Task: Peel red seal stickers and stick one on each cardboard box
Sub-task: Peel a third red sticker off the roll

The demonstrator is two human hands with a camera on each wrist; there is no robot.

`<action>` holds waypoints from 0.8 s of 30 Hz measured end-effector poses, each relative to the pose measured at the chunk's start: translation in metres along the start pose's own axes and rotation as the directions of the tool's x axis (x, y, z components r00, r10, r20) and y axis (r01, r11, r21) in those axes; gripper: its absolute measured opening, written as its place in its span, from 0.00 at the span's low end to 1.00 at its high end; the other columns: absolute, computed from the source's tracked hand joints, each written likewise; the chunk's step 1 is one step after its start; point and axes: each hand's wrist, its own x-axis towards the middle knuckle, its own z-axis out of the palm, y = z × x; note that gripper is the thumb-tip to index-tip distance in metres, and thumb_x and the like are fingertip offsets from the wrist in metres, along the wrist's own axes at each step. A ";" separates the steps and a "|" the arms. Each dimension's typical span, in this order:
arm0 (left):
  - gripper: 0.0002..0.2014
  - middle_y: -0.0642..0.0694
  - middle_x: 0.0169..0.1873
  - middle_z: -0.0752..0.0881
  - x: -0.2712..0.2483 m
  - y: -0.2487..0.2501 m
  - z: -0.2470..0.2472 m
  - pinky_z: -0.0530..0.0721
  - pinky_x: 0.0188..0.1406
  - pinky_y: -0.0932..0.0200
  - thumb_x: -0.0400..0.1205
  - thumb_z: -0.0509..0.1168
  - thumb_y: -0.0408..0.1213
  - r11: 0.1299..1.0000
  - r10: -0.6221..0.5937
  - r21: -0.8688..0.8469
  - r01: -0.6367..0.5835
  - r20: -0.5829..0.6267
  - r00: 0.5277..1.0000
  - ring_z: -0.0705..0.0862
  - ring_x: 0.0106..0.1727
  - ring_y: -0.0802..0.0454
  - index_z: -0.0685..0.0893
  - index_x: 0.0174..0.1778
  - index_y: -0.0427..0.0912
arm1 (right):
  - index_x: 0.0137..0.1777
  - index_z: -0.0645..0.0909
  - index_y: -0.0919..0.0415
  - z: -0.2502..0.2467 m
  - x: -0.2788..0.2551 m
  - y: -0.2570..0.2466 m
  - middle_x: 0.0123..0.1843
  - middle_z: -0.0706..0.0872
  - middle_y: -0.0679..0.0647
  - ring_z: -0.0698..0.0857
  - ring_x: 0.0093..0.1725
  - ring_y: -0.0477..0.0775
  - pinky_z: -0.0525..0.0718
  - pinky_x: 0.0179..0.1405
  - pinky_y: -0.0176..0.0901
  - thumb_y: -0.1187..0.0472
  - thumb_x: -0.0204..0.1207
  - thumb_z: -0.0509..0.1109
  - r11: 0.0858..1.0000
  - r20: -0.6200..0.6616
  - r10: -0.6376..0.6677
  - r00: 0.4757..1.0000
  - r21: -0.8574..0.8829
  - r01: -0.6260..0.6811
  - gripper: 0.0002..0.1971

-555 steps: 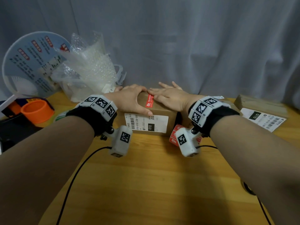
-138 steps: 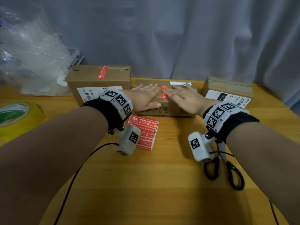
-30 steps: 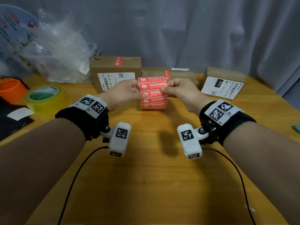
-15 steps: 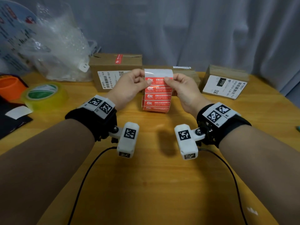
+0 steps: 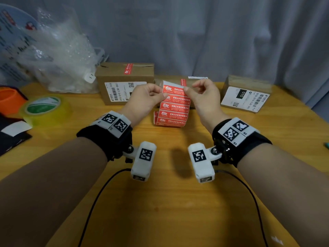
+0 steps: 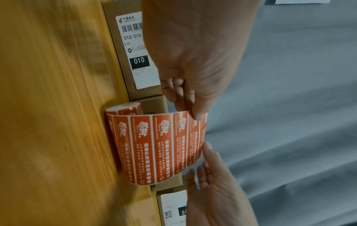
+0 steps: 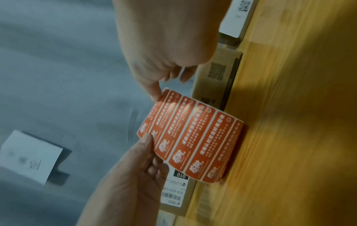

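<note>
A strip of red seal stickers (image 5: 173, 106) curls up from the wooden table (image 5: 169, 211), its lower end resting on the wood. My left hand (image 5: 162, 94) pinches its top left edge, thumb (image 6: 199, 116) on the red face. My right hand (image 5: 186, 90) pinches the top right corner with a fingertip (image 7: 156, 95) at the edge. Three cardboard boxes stand behind. The left box (image 5: 124, 86) and the middle box (image 5: 194, 81) each carry a red seal on top. On the right box (image 5: 247, 93) I see only a white label.
A yellow tape roll (image 5: 44, 107), an orange ring (image 5: 10, 100) and a bag of bubble wrap (image 5: 58, 56) crowd the left side. Black cables (image 5: 99, 193) run across the near table. A grey curtain (image 5: 213, 32) hangs behind the boxes.
Half a second ago a white blank end topped the strip; now a red sticker faces me at the top. Both hands still hold the strip, slightly lower.
</note>
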 end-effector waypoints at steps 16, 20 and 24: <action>0.07 0.55 0.38 0.83 0.008 0.000 0.009 0.79 0.36 0.78 0.81 0.66 0.29 0.968 0.180 0.176 -0.178 0.007 0.984 0.83 0.36 0.67 0.85 0.52 0.33 | 0.49 0.86 0.60 0.014 -0.004 -0.003 0.46 0.81 0.46 0.80 0.42 0.37 0.76 0.42 0.18 0.63 0.75 0.72 0.921 0.175 -0.274 0.946 -0.234 0.310 0.05; 0.06 0.56 0.39 0.83 0.008 0.002 0.007 0.80 0.38 0.78 0.81 0.67 0.32 0.953 0.206 0.232 -0.194 -0.029 0.978 0.81 0.38 0.65 0.85 0.52 0.36 | 0.49 0.87 0.59 0.012 -0.001 -0.003 0.48 0.84 0.50 0.83 0.46 0.45 0.79 0.46 0.27 0.61 0.75 0.72 0.922 0.215 -0.251 0.944 -0.245 0.301 0.05; 0.06 0.51 0.43 0.86 0.011 0.003 0.007 0.82 0.48 0.72 0.81 0.67 0.34 0.921 0.250 0.315 -0.230 -0.025 0.968 0.82 0.38 0.68 0.86 0.51 0.39 | 0.48 0.87 0.58 0.012 0.001 -0.004 0.47 0.84 0.49 0.83 0.46 0.43 0.80 0.45 0.29 0.59 0.74 0.73 0.929 0.222 -0.243 0.944 -0.229 0.292 0.06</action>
